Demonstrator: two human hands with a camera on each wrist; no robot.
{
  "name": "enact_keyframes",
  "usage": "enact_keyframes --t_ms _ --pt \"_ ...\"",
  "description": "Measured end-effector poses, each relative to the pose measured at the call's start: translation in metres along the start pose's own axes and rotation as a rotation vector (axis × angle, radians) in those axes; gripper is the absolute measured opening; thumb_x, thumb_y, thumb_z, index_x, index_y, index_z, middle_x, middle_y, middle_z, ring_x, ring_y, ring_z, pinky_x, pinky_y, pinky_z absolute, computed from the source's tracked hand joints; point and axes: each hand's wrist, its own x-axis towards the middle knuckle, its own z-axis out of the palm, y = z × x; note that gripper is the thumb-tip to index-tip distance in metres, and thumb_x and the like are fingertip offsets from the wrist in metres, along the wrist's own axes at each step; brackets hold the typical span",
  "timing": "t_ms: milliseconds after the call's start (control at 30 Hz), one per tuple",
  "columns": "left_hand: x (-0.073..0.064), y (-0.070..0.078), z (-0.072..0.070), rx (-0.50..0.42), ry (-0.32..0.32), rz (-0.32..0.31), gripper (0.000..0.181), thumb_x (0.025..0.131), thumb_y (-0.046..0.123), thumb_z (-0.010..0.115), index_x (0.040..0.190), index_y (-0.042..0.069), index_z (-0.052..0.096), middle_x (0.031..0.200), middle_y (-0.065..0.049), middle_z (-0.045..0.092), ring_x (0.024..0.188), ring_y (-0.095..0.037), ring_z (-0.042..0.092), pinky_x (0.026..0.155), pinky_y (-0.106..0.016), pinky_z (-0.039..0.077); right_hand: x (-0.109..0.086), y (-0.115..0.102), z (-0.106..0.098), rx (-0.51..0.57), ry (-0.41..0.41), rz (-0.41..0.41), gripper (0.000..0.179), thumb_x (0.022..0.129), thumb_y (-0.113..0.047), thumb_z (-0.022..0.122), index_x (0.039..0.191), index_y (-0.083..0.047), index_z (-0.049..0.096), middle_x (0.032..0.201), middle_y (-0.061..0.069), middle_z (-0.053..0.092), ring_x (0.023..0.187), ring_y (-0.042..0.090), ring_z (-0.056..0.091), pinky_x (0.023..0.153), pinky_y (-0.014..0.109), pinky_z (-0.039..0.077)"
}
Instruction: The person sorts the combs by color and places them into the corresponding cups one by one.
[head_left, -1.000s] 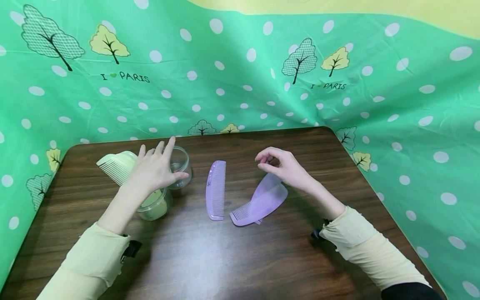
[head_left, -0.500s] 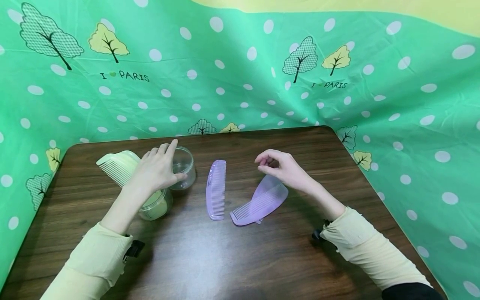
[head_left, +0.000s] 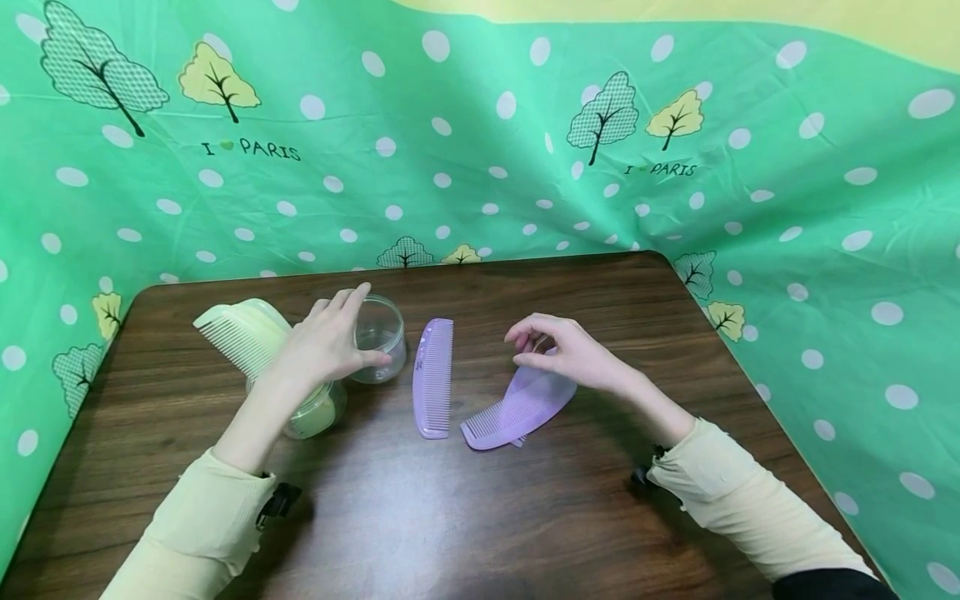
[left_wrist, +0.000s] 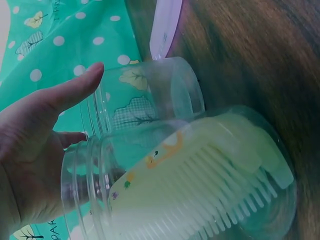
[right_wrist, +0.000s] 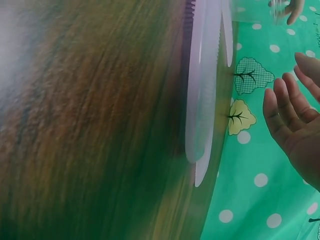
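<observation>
My left hand (head_left: 318, 346) holds a clear plastic jar (head_left: 397, 346) near its rim, thumb on the near side and fingers on the far side. Just left of it stands a second clear jar (left_wrist: 67, 172) with pale green combs (head_left: 243, 333) leaning in it, partly hidden by my forearm. A purple comb (head_left: 432, 379) lies by itself right of the held jar. Farther right, two purple combs (head_left: 517, 408) overlap on the table. Above their far end hovers my right hand (head_left: 566, 354), its fingers loosely bent around nothing.
The dark wood table (head_left: 420, 517) ends at a back edge against a green dotted cloth (head_left: 450, 150), which also hangs along both sides. Bare tabletop lies in front of the combs.
My left hand has drawn its fingers in on the jar and shifted right, the jar sliding right with it toward the single comb. The right hand has dropped slightly toward the overlapping combs.
</observation>
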Motion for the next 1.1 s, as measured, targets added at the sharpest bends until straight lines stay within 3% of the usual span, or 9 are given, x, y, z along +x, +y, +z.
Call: enact_keyframes --t_ms 200,367,767,1100 --pt "0.0 -0.001 0.005 -0.045 0.032 0.027 0.115 0.079 0.05 0.086 0.163 0.009 0.019 0.164 -0.022 0.034 0.137 -0.056 0.046 0.111 -0.068 0.04 -0.003 0.002 0.002 -0.003 -0.063 -0.016 0.037 0.088 -0.01 0.081 0.123 -0.007 0.069 0.108 0.016 0.071 0.1 0.022 0.067 0.085 0.044 0.058" --pt "0.0 -0.001 0.009 -0.081 0.045 0.031 0.113 0.079 0.049 0.086 0.163 0.009 0.021 0.163 -0.024 0.034 0.14 -0.057 0.042 0.113 -0.069 0.037 -0.007 0.002 0.003 -0.019 -0.115 -0.022 0.041 0.088 -0.012 0.082 0.126 -0.008 0.067 0.115 0.016 0.07 0.105 0.028 0.067 0.089 0.051 0.058" --pt "0.001 0.003 0.018 -0.126 0.052 0.026 0.11 0.082 0.047 0.084 0.164 0.012 0.019 0.164 -0.024 0.031 0.145 -0.057 0.034 0.117 -0.069 0.032 -0.013 -0.008 0.009 -0.247 -0.246 -0.095 0.059 0.083 -0.027 0.087 0.136 -0.014 0.064 0.128 0.005 0.068 0.116 0.025 0.064 0.101 0.044 0.051" --pt "-0.001 0.01 0.022 -0.164 0.073 0.028 0.107 0.085 0.04 0.083 0.165 0.014 0.017 0.164 -0.021 0.03 0.144 -0.059 0.034 0.116 -0.068 0.034 -0.02 -0.016 0.015 -0.444 -0.321 -0.097 0.067 0.079 -0.033 0.09 0.14 -0.024 0.062 0.129 0.001 0.065 0.117 0.017 0.061 0.096 0.038 0.055"
